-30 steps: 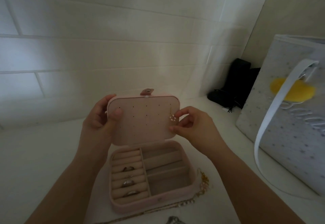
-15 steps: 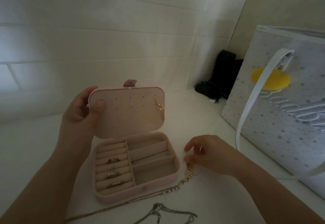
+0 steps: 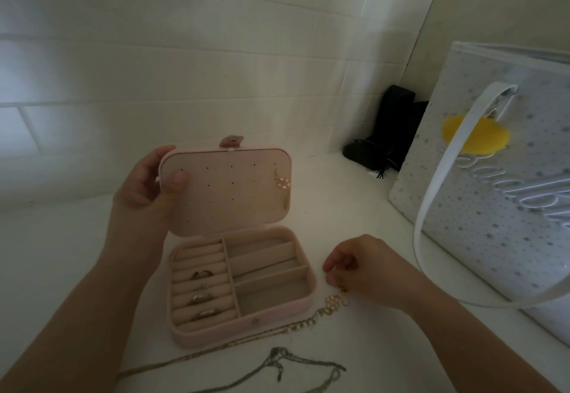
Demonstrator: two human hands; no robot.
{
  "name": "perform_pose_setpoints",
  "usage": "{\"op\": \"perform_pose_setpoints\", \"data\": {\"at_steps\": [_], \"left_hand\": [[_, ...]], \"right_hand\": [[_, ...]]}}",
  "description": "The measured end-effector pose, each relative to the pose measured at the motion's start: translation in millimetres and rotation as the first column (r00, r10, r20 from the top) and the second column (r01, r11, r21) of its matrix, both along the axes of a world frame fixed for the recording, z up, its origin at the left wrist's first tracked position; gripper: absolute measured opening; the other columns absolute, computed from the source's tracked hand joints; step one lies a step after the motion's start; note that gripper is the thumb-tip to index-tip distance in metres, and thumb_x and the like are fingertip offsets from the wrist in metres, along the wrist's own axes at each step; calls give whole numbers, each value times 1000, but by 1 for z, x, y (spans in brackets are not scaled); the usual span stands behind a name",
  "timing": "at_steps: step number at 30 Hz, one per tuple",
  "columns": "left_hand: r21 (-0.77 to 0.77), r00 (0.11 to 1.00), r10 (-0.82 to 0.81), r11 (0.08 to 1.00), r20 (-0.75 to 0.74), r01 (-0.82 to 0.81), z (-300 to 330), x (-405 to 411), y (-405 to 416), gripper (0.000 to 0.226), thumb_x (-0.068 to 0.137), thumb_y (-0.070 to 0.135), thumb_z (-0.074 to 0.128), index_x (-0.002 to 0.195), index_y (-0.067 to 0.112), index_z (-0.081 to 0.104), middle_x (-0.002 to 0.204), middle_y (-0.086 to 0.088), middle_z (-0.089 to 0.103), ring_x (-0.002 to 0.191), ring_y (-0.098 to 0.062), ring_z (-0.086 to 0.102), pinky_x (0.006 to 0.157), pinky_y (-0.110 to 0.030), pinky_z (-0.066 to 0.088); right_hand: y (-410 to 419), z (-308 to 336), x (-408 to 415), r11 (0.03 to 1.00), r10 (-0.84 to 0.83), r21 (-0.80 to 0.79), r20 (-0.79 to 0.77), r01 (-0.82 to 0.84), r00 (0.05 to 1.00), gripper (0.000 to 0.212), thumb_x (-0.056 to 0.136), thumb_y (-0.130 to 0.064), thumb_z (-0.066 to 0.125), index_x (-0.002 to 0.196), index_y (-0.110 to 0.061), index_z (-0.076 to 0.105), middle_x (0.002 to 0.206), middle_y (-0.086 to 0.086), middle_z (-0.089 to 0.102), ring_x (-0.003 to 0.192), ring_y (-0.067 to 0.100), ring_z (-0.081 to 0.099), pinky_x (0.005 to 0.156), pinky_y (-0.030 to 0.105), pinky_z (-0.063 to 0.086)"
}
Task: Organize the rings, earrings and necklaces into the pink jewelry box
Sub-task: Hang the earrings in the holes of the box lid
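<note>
We see a starred bag (image 3: 499,195) behind our right hand (image 3: 367,272), on the white counter (image 3: 345,213). Left of that hand the pink box (image 3: 243,284) sits open; our left hand (image 3: 145,189) grips the lid (image 3: 226,190) by its left edge, thumb on the inner panel. A gold chain (image 3: 296,324) and a silver chain (image 3: 277,361) lie nearer us than the box. Three rings (image 3: 202,297) sit in the rolls below our left hand. One earring (image 3: 283,183) hangs on the lid; our right fingertips pinch another earring (image 3: 334,300), just right of the box.
</note>
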State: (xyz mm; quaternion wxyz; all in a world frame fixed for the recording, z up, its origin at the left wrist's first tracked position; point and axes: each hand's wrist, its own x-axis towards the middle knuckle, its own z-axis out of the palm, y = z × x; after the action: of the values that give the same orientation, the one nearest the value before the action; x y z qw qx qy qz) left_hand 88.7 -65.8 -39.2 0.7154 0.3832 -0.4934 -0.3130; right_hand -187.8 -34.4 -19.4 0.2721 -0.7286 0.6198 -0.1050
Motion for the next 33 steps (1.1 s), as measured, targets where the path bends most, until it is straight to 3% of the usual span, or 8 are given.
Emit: {"op": "perform_pose_setpoints", "data": {"at_steps": [4, 7, 12, 15, 19, 22, 26, 33], "left_hand": [[4, 1000, -6, 1000, 11, 6, 0, 2, 0, 26, 82, 27, 60, 107, 35, 59, 94, 18, 68, 85, 0, 61, 68, -16, 54], [2, 1000, -6, 1000, 11, 6, -1, 2, 0, 25, 82, 27, 61, 105, 36, 60, 93, 19, 68, 85, 1, 61, 69, -15, 54], [2, 1000, 8, 1000, 6, -8, 1, 0, 1, 29, 89, 11, 54, 101, 36, 60, 90, 22, 69, 82, 4, 60, 70, -13, 53], [6, 1000, 3, 1000, 16, -3, 3, -1, 2, 29, 89, 10, 53, 100, 36, 60, 88, 23, 69, 80, 5, 61, 68, -13, 52], [16, 1000, 14, 1000, -4, -14, 3, -1, 3, 31, 89, 8, 52, 100, 36, 59, 85, 25, 69, 77, 7, 61, 64, -11, 51], [29, 999, 28, 999, -18, -28, 3, -2, 1, 31, 88, 7, 53, 102, 34, 57, 82, 26, 69, 75, 8, 61, 63, -9, 50], [47, 1000, 21, 999, -20, -20, 3, -2, 2, 29, 81, 18, 62, 103, 36, 57, 82, 24, 70, 75, 7, 61, 62, -10, 50], [68, 999, 4, 998, -40, -1, 3, -2, 4, 31, 74, 28, 60, 104, 37, 58, 82, 24, 70, 73, 7, 62, 59, -11, 50]], "right_hand": [[3, 1, -6, 998, -49, 34, 136, 45, 989, 16, 77, -18, 70, 76, -34, 68, 78, -7, 69, 72, 3, 63, 67, 11, 47], [7, 4, -10, 995, -72, 84, 249, 53, 966, 21, 78, -7, 68, 78, -28, 70, 74, -7, 70, 62, -4, 62, 63, 4, 47], [7, 3, -10, 984, -178, 67, 346, 165, 921, 20, 73, -5, 73, 82, -22, 71, 69, 3, 75, 57, 8, 65, 62, 13, 53], [6, 2, -9, 980, -184, 0, 389, 200, 903, 14, 70, -9, 77, 77, -20, 74, 61, 1, 73, 57, 10, 67, 61, 14, 54], [6, 8, -4, 975, -97, -152, 355, 160, 930, 26, 78, -9, 69, 69, -34, 70, 54, -15, 67, 52, -5, 58, 58, 5, 44], [5, 26, 6, 944, -9, -304, 357, 126, 934, 36, 84, -5, 61, 73, -38, 66, 65, -14, 64, 63, -10, 57, 61, 2, 42], [-4, 46, 35, 894, 74, -429, 426, 129, 902, 30, 83, -12, 63, 80, -43, 62, 76, -17, 65, 73, -7, 62, 65, 1, 45], [-31, 45, 91, 836, 81, -512, 470, 197, 879, 16, 82, -16, 65, 94, -25, 71, 76, -20, 62, 74, -1, 63, 74, 10, 49]]}}
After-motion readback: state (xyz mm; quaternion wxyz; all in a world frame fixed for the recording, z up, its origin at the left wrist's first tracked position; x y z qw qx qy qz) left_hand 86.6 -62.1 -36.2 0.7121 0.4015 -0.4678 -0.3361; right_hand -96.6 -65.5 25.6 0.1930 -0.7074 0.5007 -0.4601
